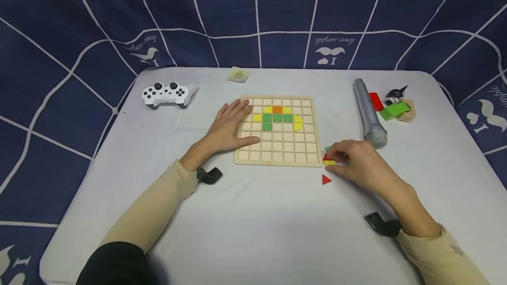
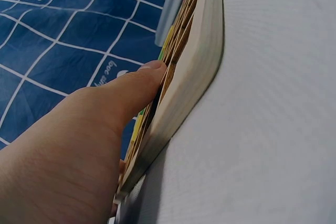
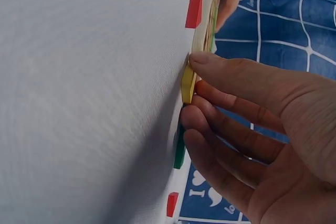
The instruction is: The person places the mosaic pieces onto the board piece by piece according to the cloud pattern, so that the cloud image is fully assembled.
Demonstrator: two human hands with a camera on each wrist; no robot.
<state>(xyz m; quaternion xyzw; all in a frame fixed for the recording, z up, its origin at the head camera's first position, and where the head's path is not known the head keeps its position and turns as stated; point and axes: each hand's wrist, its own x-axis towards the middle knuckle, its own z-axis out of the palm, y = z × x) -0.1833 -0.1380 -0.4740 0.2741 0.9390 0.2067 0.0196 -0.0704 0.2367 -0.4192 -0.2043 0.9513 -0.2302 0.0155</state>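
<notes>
A square wooden grid board (image 1: 277, 158) lies on the white table, with yellow, green and orange pieces set in its upper cells. My left hand (image 1: 229, 129) rests with spread fingers on the board's left side; in the left wrist view its thumb (image 2: 142, 80) lies along the rim. Just off the board's lower right corner, my right hand (image 1: 362, 164) pinches a yellow piece (image 3: 188, 85) between thumb and fingers. Beside those fingertips are a green piece (image 3: 179, 148) and a red piece (image 1: 326, 157). A red triangle (image 1: 326, 179) lies nearer me.
A grey microphone (image 1: 368, 111) lies right of the board. Beyond it are a red block (image 1: 376, 101), a green block (image 1: 394, 111), a wooden block (image 1: 408, 113) and a small black-and-white object (image 1: 394, 96). A white game controller (image 1: 166, 95) and a small packet (image 1: 238, 74) lie at the back.
</notes>
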